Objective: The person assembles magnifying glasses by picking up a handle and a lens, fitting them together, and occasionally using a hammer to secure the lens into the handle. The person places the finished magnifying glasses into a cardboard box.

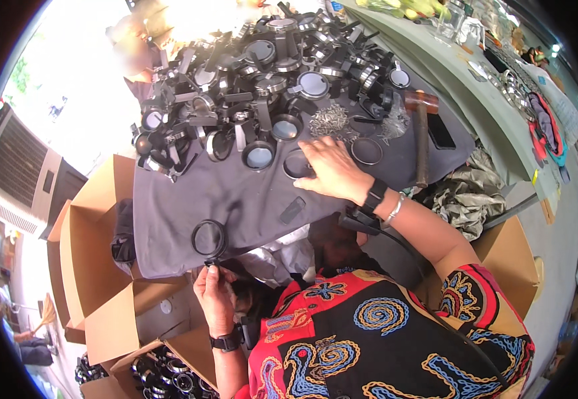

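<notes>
We see a counter (249, 199) draped in a grey cloth (189, 226), and across its far half lies a big heap of black magnifying glasses (262, 86), their handles sticking out every which way. Open cardboard boxes (96, 266) stand below the near left edge of the counter, and one further box at the lower edge of the view holds more black round parts (162, 376). A wooden-handled hammer (422, 133) lies on the right part of the cloth, its long axis running from far to near, its head at the far end. Just left of it sits a small pile of metal screws (332, 123), and beside that an empty black ring (366, 151).

Our right hand (335, 169) lies flat on the cloth, palm down, fingers (315, 149) spread and released; they point toward the heap and touch the rim of a black ring (295, 164) just left of them. We cannot tell whether they press on it.

Our left hand (216, 289) is at the near edge of the counter, over the boxes. Its fingers are clenched around the short handle of a black magnifier frame (208, 237). The frame's long axis runs away from us: the handle end is nearest to us in the hand, and the round hoop points toward the far side, lying over the grey cloth. The hoop looks empty, since the cloth shows through it.
</notes>
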A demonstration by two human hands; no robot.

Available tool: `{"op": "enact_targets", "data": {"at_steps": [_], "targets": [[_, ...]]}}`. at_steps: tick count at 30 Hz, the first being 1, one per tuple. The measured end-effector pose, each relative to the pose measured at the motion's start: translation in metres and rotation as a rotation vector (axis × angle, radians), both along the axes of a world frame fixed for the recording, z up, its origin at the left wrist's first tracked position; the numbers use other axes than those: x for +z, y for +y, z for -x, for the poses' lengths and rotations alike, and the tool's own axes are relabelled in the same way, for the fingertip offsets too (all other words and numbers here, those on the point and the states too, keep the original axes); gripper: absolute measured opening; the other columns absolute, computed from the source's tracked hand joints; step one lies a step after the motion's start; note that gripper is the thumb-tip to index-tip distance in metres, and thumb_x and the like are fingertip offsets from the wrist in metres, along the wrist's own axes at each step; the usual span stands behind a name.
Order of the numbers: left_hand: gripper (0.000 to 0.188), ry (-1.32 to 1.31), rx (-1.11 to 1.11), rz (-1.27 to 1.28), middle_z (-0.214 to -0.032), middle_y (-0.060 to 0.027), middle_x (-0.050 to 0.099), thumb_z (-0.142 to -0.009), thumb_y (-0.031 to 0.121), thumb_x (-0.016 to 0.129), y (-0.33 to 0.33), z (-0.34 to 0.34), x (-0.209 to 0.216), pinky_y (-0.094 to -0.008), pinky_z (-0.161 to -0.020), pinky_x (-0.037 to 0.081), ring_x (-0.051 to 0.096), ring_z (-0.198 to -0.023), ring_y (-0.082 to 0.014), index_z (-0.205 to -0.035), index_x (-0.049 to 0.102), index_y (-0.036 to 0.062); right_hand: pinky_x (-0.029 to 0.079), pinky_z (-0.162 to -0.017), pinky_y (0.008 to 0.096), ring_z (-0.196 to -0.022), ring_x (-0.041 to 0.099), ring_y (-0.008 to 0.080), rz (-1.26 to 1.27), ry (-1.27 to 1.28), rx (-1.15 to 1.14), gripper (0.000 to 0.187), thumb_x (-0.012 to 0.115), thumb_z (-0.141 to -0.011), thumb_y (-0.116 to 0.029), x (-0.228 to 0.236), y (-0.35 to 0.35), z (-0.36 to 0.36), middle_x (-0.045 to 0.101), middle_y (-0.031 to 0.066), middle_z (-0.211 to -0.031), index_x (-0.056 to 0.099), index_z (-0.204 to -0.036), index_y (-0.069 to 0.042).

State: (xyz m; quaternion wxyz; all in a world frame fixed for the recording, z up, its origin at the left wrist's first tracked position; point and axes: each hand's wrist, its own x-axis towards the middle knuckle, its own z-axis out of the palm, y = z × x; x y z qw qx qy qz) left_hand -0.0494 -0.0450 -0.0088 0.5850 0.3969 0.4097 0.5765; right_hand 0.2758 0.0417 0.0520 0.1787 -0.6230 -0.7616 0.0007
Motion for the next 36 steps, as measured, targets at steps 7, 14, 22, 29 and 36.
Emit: {"op": "enact_targets", "data": {"at_steps": [7,14,22,29,36], "targets": [[0.025,0.108,0.021,0.032,-0.072,-0.0040,0.061,-0.096,0.018,0.054,0.004,0.013,-0.023,-0.0248,-0.064,0.041,0.053,-0.066,-0.0107,-0.079,0.061,0.0007,0.039,-0.095,0.0464,-0.109,0.049,0.0314,-0.149,-0.073,0.206,0.088,0.079,-0.068,-0.021,0.002,0.019,0.005,0.054,0.0155,-0.117,0.036,-0.143,-0.002],[0.023,-0.016,-0.032,0.021,-0.077,-0.0060,0.064,-0.095,0.017,0.058,0.010,0.021,-0.052,-0.0274,-0.071,0.043,0.055,-0.072,-0.0135,-0.083,0.063,-0.0010,0.049,-0.093,0.0376,-0.111,0.053,0.0280,-0.658,-0.031,0.565,0.061,0.071,-0.075,-0.004,0.035,-0.010,0.009,0.052,0.0098,-0.118,0.050,-0.132,-0.008],[0.024,0.019,-0.051,-0.008,-0.079,-0.0070,0.065,-0.094,0.018,0.059,0.014,0.025,-0.051,-0.0309,-0.077,0.044,0.058,-0.077,-0.0158,-0.083,0.066,-0.0013,0.050,-0.095,0.0403,-0.114,0.054,0.0311,-0.595,0.241,0.647,0.092,0.080,-0.065,-0.002,0.041,-0.018,0.021,0.050,0.0133,-0.127,0.033,-0.143,-0.005],[0.024,0.038,-0.067,0.013,-0.078,-0.0067,0.065,-0.094,0.018,0.059,0.015,0.022,-0.047,-0.0309,-0.077,0.044,0.058,-0.077,-0.0158,-0.082,0.066,-0.0013,0.047,-0.097,0.0418,-0.128,0.045,0.0244,-0.133,0.865,0.607,0.124,0.087,-0.061,-0.001,0.036,-0.025,0.031,0.047,0.0145,-0.135,0.005,-0.154,-0.006],[0.024,0.047,-0.062,0.012,-0.076,-0.0063,0.064,-0.094,0.017,0.057,0.014,0.025,-0.046,-0.0307,-0.076,0.044,0.057,-0.076,-0.0152,-0.080,0.066,-0.0012,0.051,-0.088,0.0352,-0.111,0.056,0.0263,-0.063,0.577,0.498,0.094,0.084,-0.066,-0.012,0.045,-0.021,0.055,0.052,0.0138,-0.118,0.036,-0.147,-0.009]]}}
